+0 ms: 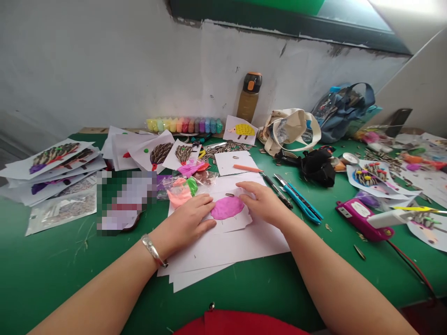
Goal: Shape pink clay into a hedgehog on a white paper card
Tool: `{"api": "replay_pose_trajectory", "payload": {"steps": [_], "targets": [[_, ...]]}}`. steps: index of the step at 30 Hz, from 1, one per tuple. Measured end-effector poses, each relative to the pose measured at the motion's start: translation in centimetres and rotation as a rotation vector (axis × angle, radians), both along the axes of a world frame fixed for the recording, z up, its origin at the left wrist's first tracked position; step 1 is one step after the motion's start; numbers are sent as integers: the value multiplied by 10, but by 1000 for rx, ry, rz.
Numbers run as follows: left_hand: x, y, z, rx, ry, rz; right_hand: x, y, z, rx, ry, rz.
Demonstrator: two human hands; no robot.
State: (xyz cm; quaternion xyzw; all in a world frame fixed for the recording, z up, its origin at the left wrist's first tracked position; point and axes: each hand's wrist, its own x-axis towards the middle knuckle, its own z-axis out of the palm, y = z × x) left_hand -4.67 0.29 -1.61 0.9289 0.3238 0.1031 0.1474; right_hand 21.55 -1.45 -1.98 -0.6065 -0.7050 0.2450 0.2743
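Note:
A flat oval of pink modelling clay (226, 209) lies on a small white paper, with faint pencil lines below it. One sunflower seed (229, 195) rests at its upper edge. My left hand (190, 223) lies flat on the paper, fingertips at the clay's left edge. On the other side, my right hand (261, 202) curves beside the clay's right edge, thumb and fingers apart, with nothing visible in it. Larger white sheets (199, 263) are stacked underneath. Just behind the hands are bagged clay lumps (178, 190) and an orange pencil (247, 168) on a white card.
Right of my hand lie a pen (277, 190), a blue utility knife (300, 200) and a magenta glue-gun-like device (363, 221) with a cord. Seed pictures (56, 158) are piled at left. Behind stand a bottle (248, 97), clay packs (185, 125) and a cloth bag (289, 130).

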Motion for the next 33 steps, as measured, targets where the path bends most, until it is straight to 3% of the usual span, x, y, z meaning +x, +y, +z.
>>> {"api": "replay_pose_trajectory", "payload": {"steps": [4,9,16,24,33], "targets": [[2,1,2,25,20,1,-8,4,0,123,-126,23],[4,3,6,46,34,-32,-22,11,-2,88,-357,109],[0,14,7,102,-28,-64,-26,15,-3,74,-380,57],[-11,15,-8,185,-90,-16,-25,16,-4,67,-369,41],[-9,9,1,236,-86,-41,-13,13,-6,79,-267,82]]}}
